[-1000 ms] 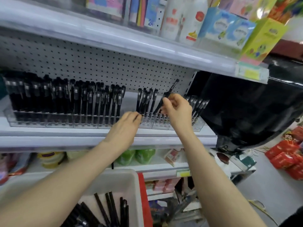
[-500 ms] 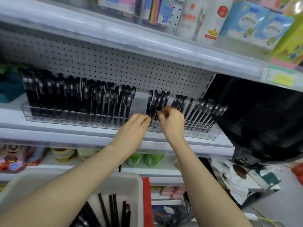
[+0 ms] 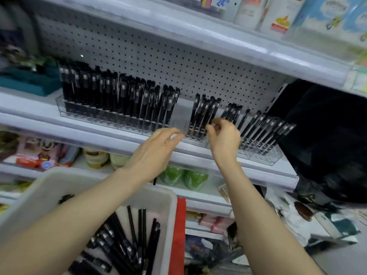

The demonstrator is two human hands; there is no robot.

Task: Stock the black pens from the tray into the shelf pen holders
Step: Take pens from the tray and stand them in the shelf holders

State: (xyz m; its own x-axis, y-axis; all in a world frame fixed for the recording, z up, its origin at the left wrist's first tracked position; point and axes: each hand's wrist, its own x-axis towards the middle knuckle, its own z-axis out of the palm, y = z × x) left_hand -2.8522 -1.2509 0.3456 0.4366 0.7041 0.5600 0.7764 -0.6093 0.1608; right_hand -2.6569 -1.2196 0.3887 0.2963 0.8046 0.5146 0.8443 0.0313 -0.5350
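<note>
Clear pen holders (image 3: 265, 156) stand in a row on the middle shelf, the left ones (image 3: 95, 116) packed with upright black pens (image 3: 123, 96). My right hand (image 3: 225, 138) is at the middle holder, fingertips pinched on the lower barrel of a black pen (image 3: 214, 111) standing in it. My left hand (image 3: 158, 148) is spread, its fingertips touching the front wall of the same holder beside an empty gap (image 3: 181, 118). A white tray (image 3: 171, 197) at the bottom left holds several loose black pens (image 3: 129, 245); my left forearm covers part of it.
An upper shelf edge (image 3: 198, 34) overhangs the holders. Green packs (image 3: 186, 178) and jars sit on the shelf below. A red item (image 3: 177, 235) stands against the tray's right side. A black bag (image 3: 327, 145) hangs at the right, with clutter on the floor.
My right hand brought a tilted pen down from above the holder and stood it among the others. My left hand stayed at the holder's front. The view shifted left and closer.
</note>
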